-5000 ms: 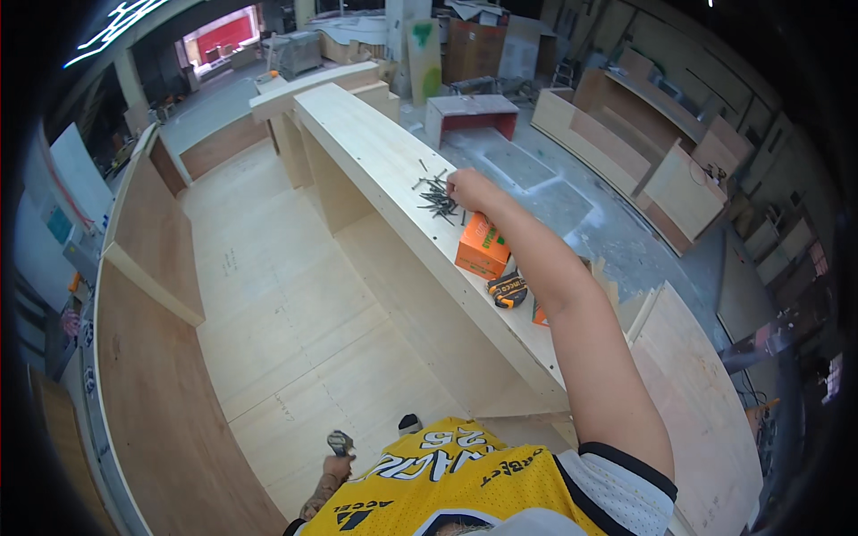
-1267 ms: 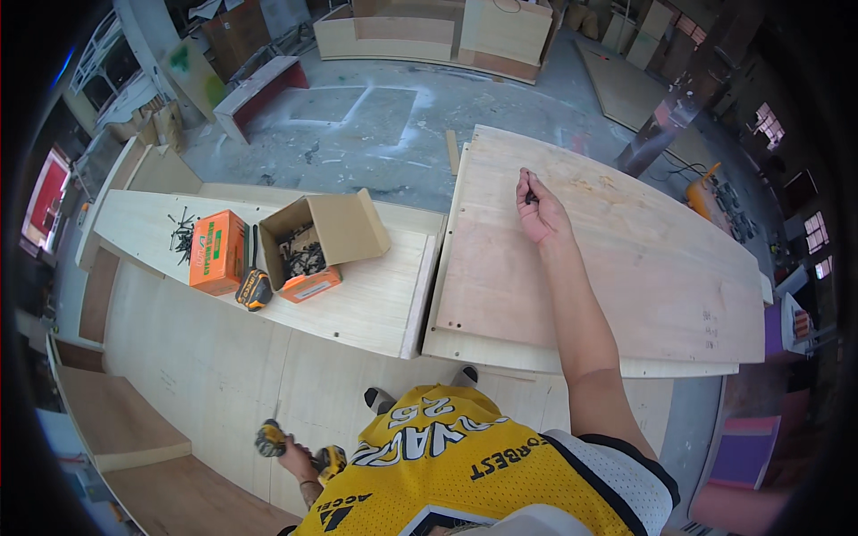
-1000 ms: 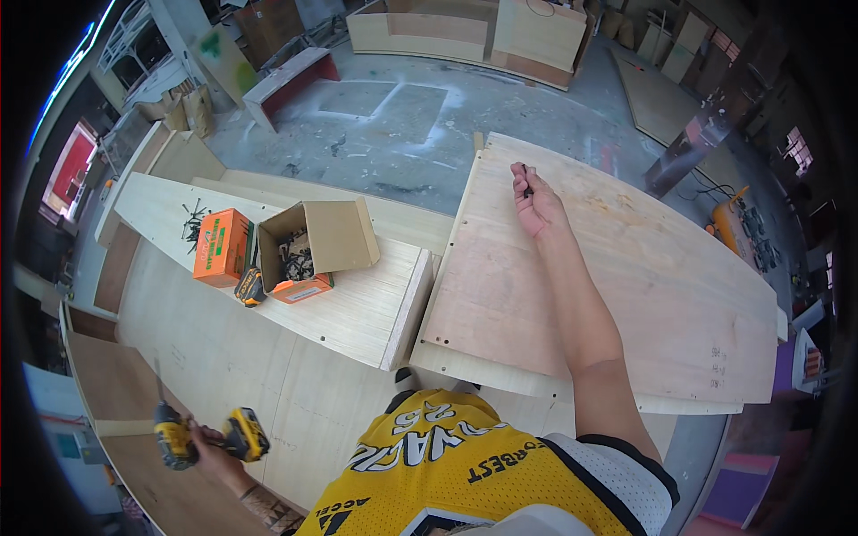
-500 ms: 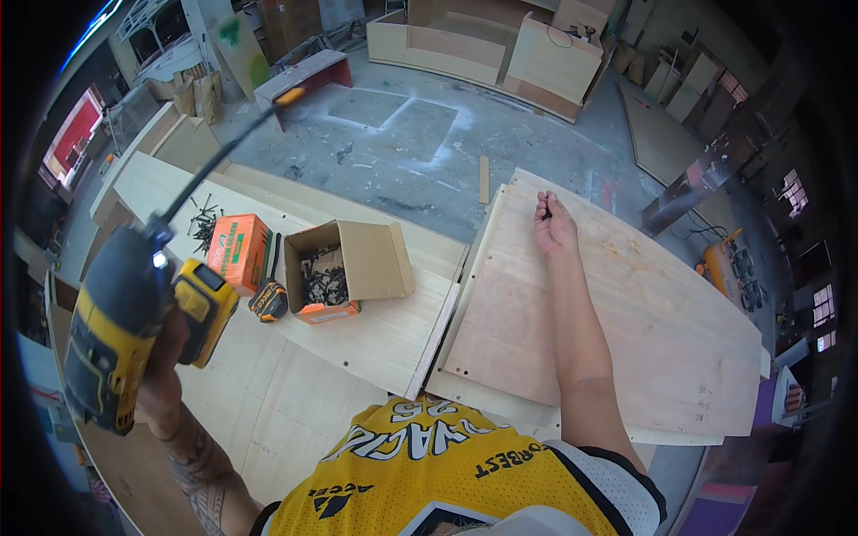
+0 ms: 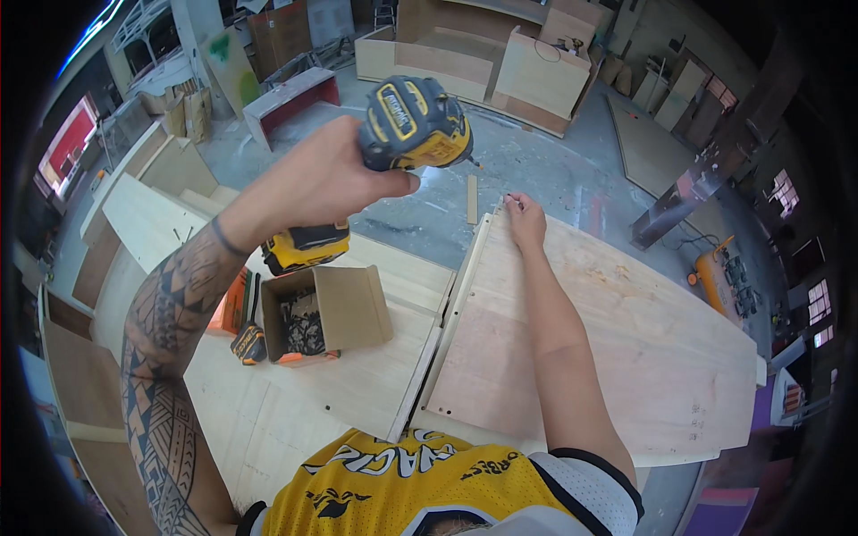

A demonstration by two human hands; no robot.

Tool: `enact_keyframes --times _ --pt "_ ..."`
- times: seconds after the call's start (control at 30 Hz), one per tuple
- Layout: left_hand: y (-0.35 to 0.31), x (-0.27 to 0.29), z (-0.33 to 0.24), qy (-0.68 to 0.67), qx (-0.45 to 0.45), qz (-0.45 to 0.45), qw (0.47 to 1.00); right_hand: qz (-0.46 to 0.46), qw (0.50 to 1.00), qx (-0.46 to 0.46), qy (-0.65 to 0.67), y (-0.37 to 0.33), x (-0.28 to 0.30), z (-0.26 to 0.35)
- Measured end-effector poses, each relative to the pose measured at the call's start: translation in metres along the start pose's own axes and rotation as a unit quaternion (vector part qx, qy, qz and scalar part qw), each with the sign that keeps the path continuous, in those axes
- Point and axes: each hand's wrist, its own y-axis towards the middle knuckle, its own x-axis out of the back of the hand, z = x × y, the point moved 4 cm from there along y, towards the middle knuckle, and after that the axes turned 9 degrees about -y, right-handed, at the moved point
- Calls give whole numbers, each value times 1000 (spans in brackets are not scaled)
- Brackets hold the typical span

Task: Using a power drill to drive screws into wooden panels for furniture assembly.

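Observation:
My left hand (image 5: pixel 344 165) is wrapped round the handle of a yellow and black cordless impact driver (image 5: pixel 418 125), held up over the work with its bit pointing right. The bit's tip is a short way from my right hand (image 5: pixel 527 221). That hand is closed in a pinch at the far left corner of a large plywood panel (image 5: pixel 590 330). Between its fingertips is a small dark thing that looks like a screw, mostly hidden. Left of the panel, an open cardboard box (image 5: pixel 357 308) of dark screws (image 5: pixel 302 326) stands on a pale board (image 5: pixel 375 375).
A tape measure (image 5: pixel 249 343) and an orange box (image 5: pixel 229 304), partly behind my left arm, are beside the open box. A wood strip (image 5: pixel 472 198) lies on the floor beyond. Farther off are a plywood cabinet (image 5: pixel 536 76) and an orange air compressor (image 5: pixel 713 284).
My left hand has swung the impact driver from the far left across to the right, near the panel's corner. My right hand has shifted slightly left to that corner, still pinching.

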Motion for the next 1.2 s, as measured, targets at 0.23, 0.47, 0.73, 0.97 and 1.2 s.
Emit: enact_keyframes --times 0.23,0.47,0.73,0.97,1.2 --pt "90 -71 27 18 108 132 985 75 990 55 104 -2 -3 -16" --pt "128 -116 30 56 117 170 977 102 988 83 81 -5 -1 -9" --pt "150 -137 34 57 114 173 977 113 987 82 74 -10 1 -4" --pt "154 -141 32 72 125 177 974 101 986 99 92 -12 5 -2" --pt "161 -140 29 80 160 203 963 114 986 92 81 -13 2 -2"
